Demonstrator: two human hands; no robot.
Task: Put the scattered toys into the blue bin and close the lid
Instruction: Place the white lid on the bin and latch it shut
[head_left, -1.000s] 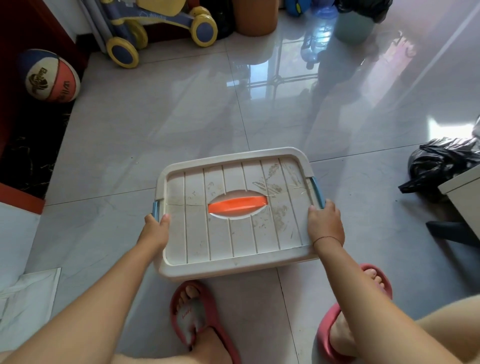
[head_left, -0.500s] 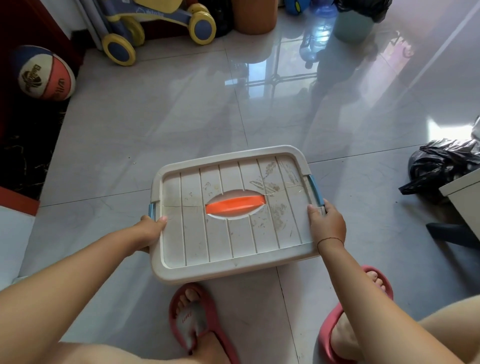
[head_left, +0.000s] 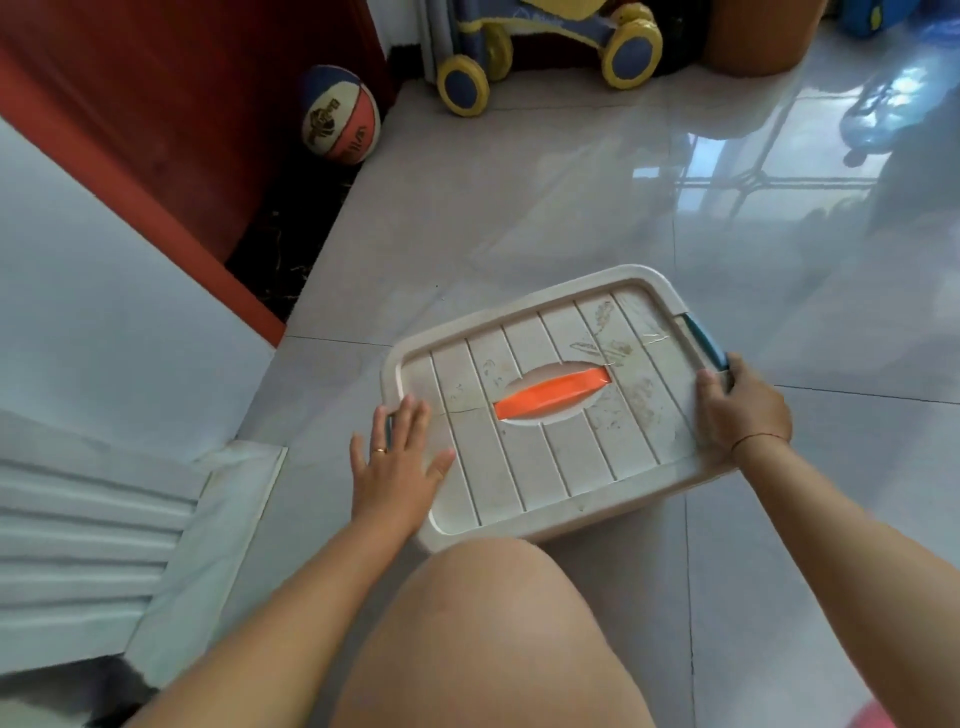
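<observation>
Scuffed cream lid (head_left: 545, 415) with orange handle (head_left: 553, 392); left hand (head_left: 397, 467) splayed, right hand (head_left: 740, 410) seemingly gripping its edge.

cream lid (head_left: 550, 415) – closed, tilted – on floor

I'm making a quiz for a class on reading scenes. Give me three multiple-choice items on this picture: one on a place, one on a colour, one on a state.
1. Where is the ball?
A. on the lid
B. on the floor by the red furniture, far left
C. in the right hand

2. What colour is the handle in the middle of the lid?
A. orange
B. green
C. black

3. How is the left hand?
A. fist around the handle
B. gripping the ball
C. open, fingers spread over the lid's left edge

Answers:
1 B, the ball lies beside the red furniture.
2 A, the handle in the lid is orange.
3 C, the left hand is spread; the right hand grips the lid's right edge.
</observation>
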